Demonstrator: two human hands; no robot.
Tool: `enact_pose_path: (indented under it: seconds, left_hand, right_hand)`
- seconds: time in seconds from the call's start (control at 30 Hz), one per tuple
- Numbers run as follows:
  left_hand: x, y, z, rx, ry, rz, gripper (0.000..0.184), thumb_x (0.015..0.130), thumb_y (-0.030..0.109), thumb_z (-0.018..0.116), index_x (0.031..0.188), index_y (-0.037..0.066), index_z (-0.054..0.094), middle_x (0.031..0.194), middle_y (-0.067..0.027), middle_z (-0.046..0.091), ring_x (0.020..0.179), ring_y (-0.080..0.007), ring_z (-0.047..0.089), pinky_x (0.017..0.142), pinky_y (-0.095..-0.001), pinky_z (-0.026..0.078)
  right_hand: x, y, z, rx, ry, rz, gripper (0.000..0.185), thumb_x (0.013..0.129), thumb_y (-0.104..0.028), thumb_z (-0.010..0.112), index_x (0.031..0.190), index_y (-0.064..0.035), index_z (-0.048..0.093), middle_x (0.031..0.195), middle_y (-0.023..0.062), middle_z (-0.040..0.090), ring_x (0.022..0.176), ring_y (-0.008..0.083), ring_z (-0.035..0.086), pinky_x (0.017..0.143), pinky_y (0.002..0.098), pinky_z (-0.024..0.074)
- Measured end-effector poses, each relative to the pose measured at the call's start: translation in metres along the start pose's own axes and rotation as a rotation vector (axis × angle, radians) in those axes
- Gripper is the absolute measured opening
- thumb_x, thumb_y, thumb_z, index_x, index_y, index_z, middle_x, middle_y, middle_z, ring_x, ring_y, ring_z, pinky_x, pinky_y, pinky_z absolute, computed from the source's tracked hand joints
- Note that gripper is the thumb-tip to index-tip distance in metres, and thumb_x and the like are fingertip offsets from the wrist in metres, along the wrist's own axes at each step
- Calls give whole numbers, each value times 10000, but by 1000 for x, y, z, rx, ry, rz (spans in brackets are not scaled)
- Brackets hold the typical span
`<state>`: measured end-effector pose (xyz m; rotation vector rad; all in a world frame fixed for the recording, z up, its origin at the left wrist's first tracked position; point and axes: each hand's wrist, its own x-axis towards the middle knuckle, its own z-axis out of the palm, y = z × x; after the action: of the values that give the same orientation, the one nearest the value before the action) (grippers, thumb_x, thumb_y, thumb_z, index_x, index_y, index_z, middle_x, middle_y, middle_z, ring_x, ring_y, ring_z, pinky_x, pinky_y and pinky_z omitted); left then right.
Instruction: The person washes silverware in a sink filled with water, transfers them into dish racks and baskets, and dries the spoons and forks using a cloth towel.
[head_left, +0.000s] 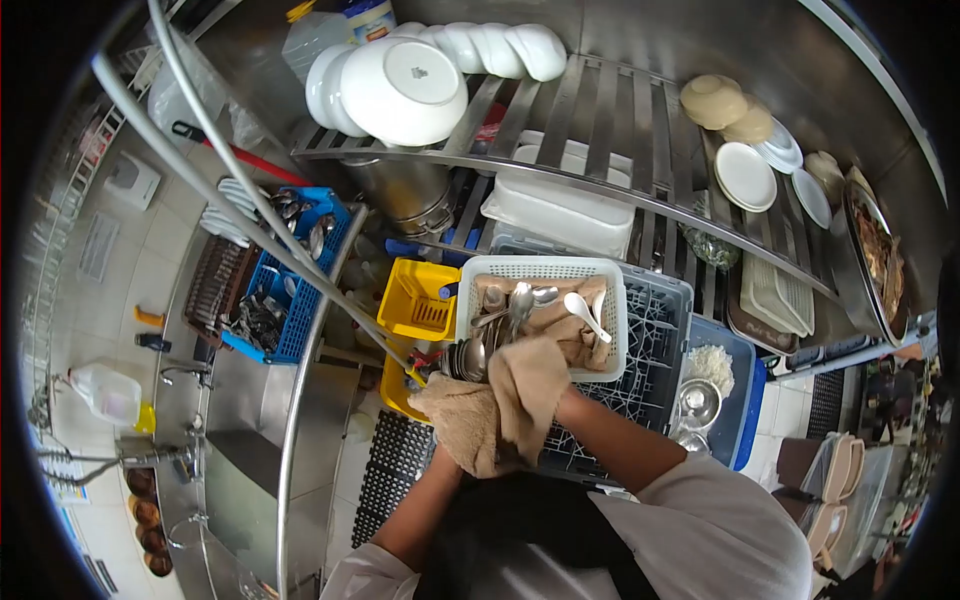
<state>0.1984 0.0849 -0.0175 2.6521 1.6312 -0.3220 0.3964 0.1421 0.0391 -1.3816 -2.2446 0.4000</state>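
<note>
Both my hands are wrapped in a tan cloth at the near edge of a white basket [543, 266]. The left side of the cloth [465, 415] covers my left hand, and its fingers are hidden. My right hand is under the upper right part of the cloth, its fingers also out of sight. Several spoons [466, 358] stick out from the cloth on its upper left side. Inside the basket lie metal spoons [521, 303], a white spoon [586, 315] and more tan cloth [565, 335].
A grey dish rack [668, 290] supports the basket, beside a yellow bin [408, 290]. At the left are a blue cutlery basket [297, 325] and a steel sink [240, 400]. White bowls [405, 90] stand on the metal shelf [560, 165] above.
</note>
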Motion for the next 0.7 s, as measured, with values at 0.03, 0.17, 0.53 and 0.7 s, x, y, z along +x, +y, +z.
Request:
enact_pose_path:
  seconds: [0.03, 0.17, 0.53, 0.7]
  left_hand:
    - [-3, -7, 14, -146, 122, 3, 305, 942, 312, 566, 1131, 105, 685, 1059, -97, 709, 969, -265, 673, 888, -413, 537]
    - [-15, -20, 8, -586, 275, 5, 325, 938, 309, 595, 1167, 89, 668, 1085, -93, 701, 992, -244, 666, 895, -409, 529]
    - [-84, -22, -72, -1131, 13, -233, 334, 990, 284, 575, 1199, 32, 640, 1165, -114, 671, 1054, -185, 624, 940, -344, 507]
    - [-124, -41, 40, -1512, -66, 134, 279, 1001, 158, 543, 1202, -8, 641, 1140, -86, 675, 1028, -146, 620, 906, -289, 505]
  right_hand:
    - [11, 9, 4, -100, -52, 51, 110, 796, -168, 620, 745, -99, 689, 759, 138, 688, 753, 338, 690, 689, 441, 548]
    - [-3, 89, 42, 472, -400, 236, 241, 741, -164, 661, 962, -68, 665, 867, 146, 680, 831, 322, 681, 714, 417, 546]
    - [-108, -40, -4, -270, -202, -94, 290, 776, -100, 665, 1041, 1, 604, 1017, 132, 662, 927, 271, 696, 704, 365, 558]
    - [-141, -113, -68, 40, -104, -110, 274, 778, -126, 674, 1042, -71, 632, 964, 108, 636, 917, 329, 664, 724, 396, 552]
